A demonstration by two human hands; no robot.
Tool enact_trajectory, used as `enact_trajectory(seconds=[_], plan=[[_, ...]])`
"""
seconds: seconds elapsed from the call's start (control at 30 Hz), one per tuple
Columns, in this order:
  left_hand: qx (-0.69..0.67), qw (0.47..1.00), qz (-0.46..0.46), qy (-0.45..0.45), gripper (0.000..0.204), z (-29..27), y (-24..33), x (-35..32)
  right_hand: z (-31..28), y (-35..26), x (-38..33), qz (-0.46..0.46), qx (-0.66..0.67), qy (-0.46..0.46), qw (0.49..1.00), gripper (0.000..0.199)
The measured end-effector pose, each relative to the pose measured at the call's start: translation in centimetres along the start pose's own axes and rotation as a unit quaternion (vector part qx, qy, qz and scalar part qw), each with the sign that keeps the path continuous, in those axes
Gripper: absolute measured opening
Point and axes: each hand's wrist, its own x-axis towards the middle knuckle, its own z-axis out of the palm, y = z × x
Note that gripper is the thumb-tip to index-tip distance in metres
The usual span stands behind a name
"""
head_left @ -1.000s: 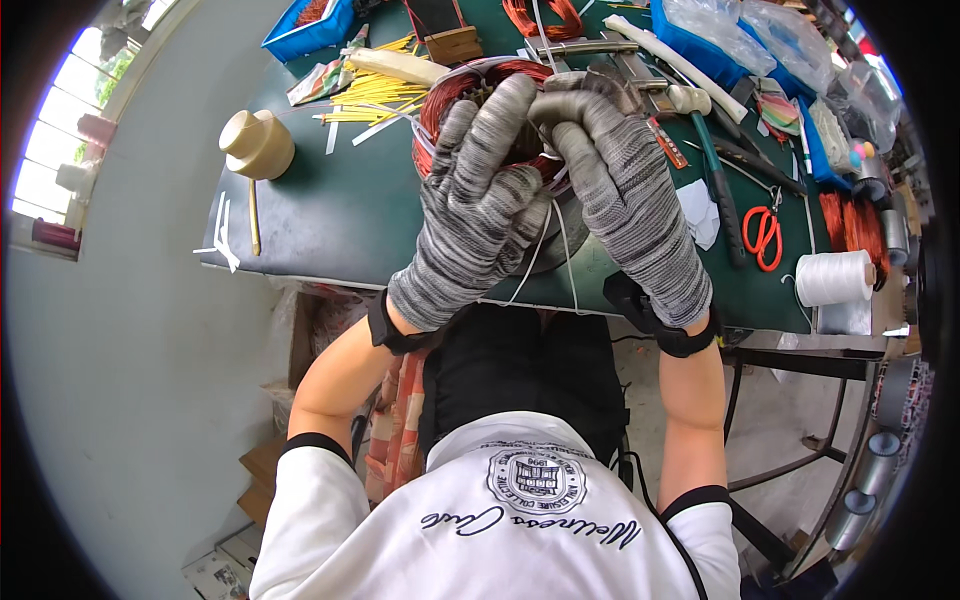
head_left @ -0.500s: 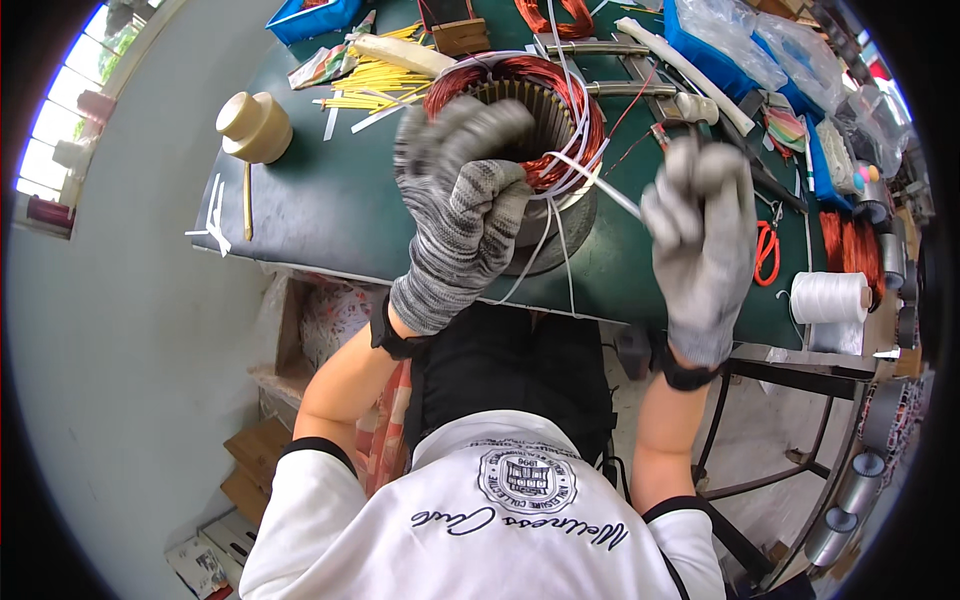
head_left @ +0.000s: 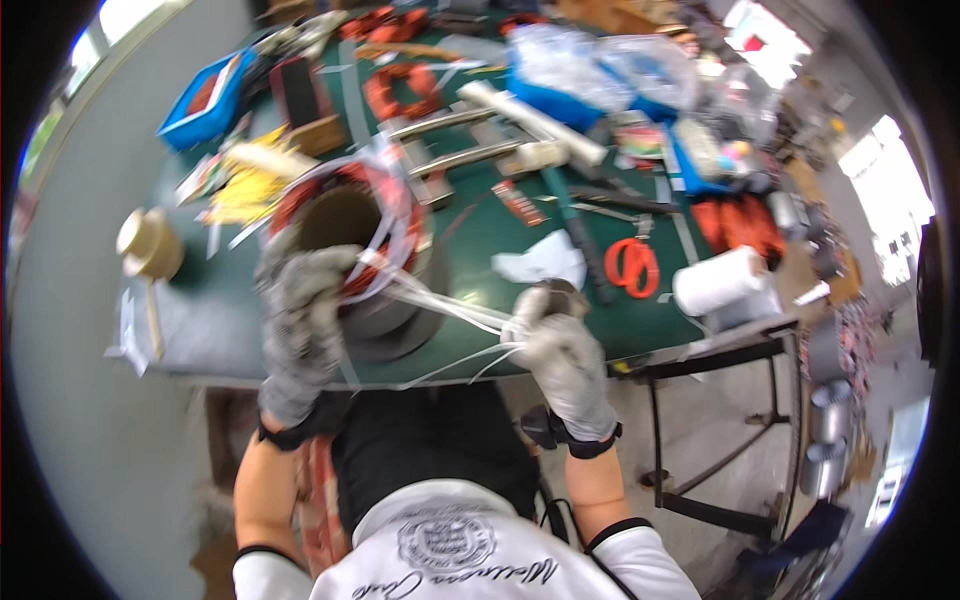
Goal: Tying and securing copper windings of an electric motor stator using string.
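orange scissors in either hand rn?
No: the orange scissors lie on the green table, clear of the right hand gripping white tape strands.

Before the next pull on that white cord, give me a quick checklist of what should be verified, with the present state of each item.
1. Left hand steadies the motor stator: ok, glove rests on its rim.
2. Right hand grips the white cord: ok, fist closed on it.
3. Cord taut between stator and right hand: ok.
4. Cord free of snags inside the windings: cannot tell, blurred.
5. Orange scissors clear of the pull path: ok, lying apart on the green table.
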Motion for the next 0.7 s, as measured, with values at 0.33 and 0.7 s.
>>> enact_trajectory(seconds=[0.33,0.7], plan=[[0.013,1.0,0.014,0.007,0.003,-1.8,-1.0,-0.8,-19.9,-0.2,-52.1,0.207,0.043,0.599,0.773,0.039],[0.009,0.997,0.071,-0.016,0.006,-1.3,-2.8,-0.1,1.2,-0.3,-4.4,0.27,-0.207,0.121,0.933,0.029]])
